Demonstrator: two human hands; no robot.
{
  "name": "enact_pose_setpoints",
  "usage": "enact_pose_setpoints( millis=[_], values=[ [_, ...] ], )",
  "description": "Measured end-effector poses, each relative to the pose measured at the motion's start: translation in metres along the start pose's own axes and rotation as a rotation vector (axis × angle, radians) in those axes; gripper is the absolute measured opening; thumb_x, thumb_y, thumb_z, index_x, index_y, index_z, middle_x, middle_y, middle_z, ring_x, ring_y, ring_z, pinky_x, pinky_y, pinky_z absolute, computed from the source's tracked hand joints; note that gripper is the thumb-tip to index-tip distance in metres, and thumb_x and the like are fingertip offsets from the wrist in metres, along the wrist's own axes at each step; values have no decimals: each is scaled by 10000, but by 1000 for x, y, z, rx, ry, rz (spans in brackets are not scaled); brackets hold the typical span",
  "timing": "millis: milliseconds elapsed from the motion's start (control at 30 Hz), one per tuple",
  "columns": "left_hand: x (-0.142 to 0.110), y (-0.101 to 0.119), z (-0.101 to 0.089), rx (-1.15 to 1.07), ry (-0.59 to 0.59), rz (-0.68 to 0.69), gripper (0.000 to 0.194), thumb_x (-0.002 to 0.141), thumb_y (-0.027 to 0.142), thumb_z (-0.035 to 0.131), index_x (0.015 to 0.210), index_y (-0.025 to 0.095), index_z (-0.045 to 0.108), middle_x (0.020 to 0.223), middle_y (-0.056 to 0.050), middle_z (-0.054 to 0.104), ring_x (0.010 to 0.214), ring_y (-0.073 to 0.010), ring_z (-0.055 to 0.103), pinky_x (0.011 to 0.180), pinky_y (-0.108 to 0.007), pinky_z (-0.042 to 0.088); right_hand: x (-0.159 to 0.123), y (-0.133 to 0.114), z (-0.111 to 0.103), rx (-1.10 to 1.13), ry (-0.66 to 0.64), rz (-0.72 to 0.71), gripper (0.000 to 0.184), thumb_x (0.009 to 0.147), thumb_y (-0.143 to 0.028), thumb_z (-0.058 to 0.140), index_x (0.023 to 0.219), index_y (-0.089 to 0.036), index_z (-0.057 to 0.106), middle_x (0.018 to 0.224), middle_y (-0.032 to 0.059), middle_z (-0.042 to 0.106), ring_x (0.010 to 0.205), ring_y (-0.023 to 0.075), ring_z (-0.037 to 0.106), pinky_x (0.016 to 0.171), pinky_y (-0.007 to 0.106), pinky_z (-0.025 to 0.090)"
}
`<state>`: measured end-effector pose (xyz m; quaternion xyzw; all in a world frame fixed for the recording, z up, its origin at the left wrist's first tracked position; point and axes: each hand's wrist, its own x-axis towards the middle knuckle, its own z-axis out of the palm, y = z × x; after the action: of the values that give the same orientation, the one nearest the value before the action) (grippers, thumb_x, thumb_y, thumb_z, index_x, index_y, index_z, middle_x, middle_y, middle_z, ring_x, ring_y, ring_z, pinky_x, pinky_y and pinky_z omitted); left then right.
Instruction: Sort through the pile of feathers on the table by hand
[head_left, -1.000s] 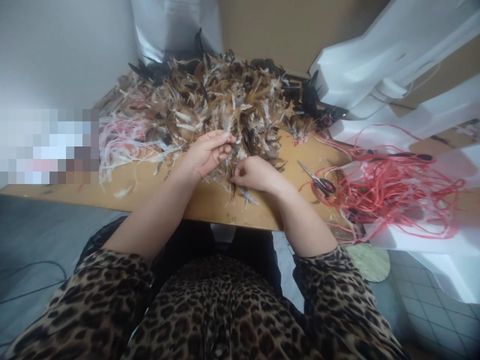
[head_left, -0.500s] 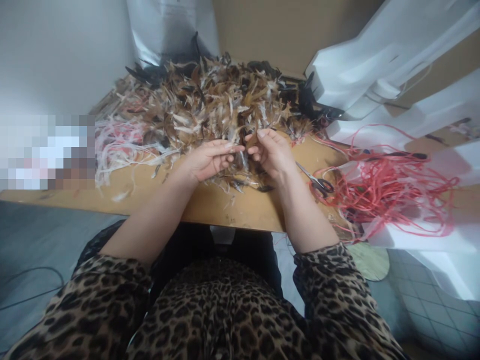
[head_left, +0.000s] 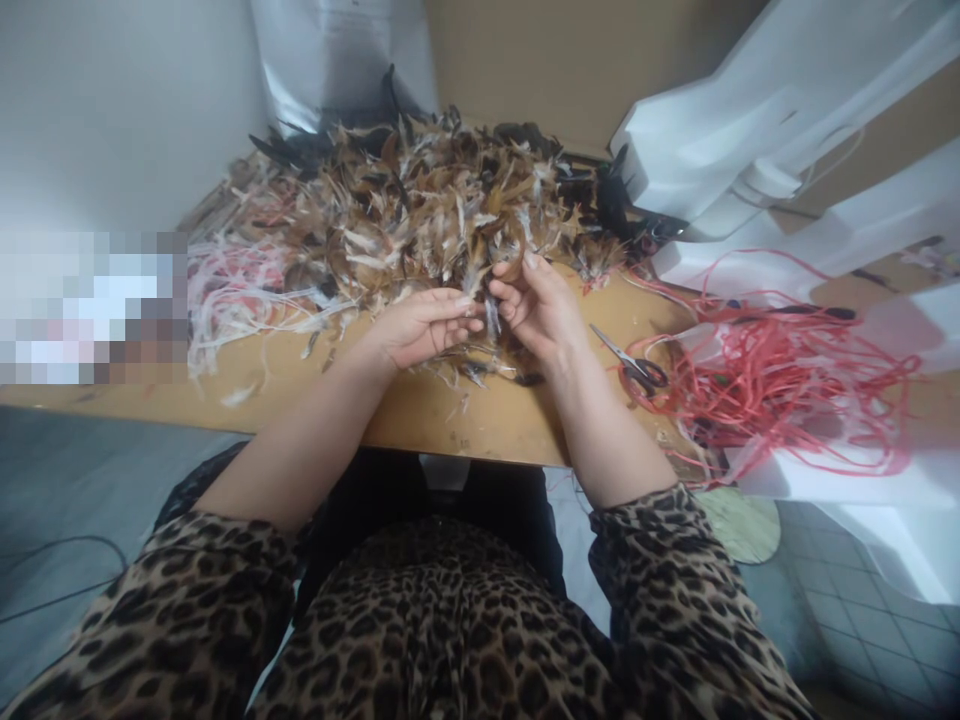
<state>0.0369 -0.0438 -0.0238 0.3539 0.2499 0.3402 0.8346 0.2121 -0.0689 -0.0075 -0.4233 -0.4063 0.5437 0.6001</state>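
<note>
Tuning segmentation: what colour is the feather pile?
The feather pile is mostly brown, with white and black; head view.

Both forearms bare, angled inward toward the feather pile [head_left: 420,200]. Left hand [head_left: 431,325] at pile's near edge, wrist about straight, thumb laid along bent index finger, other fingers curled. Right hand [head_left: 538,305] also at pile's near edge, fingertips slightly farther over it, thumb raised by index, rest curled. Palms roughly facing, hands just apart. Fingertip closure too small to tell.
</note>
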Motion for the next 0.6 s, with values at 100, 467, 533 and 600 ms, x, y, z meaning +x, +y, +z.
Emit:
enact_pose_setpoints(
  millis=[100, 467, 533, 600],
  values=[
    [-3, 0, 3, 24, 24, -25, 46, 828, 36, 644, 815, 68, 674, 749, -86, 723, 687, -137, 732, 661, -193, 570, -1, -3, -1, -83, 32, -35, 390, 813, -594, 647, 914, -237, 525, 852, -13, 710, 843, 117, 716, 545, 154, 506],
    [0, 6, 2, 66, 218, 222, 80, 816, 109, 687, 767, 120, 624, 854, -51, 744, 604, -58, 654, 550, -146, 499, 6, -7, -16, -25, 2, -127, 344, 827, -576, 642, 914, -257, 547, 641, -71, 523, 540, 62, 522, 483, 179, 412],
    [-1, 13, 2, 4, 291, 350, 105, 834, 124, 672, 755, 146, 606, 825, -8, 729, 558, -24, 598, 505, -122, 451, 6, -8, -17, -94, 0, -119, 354, 830, -594, 630, 924, -261, 552, 601, -78, 477, 491, 59, 460, 451, 184, 367],
    [-3, 19, 4, -31, 302, 404, 122, 850, 127, 654, 752, 162, 591, 871, 2, 735, 587, -23, 602, 501, -117, 442, 5, -9, -15, -146, 1, -100, 376, 822, -611, 631, 921, -259, 548, 573, -84, 438, 458, 57, 404, 429, 189, 331]
  ],
)
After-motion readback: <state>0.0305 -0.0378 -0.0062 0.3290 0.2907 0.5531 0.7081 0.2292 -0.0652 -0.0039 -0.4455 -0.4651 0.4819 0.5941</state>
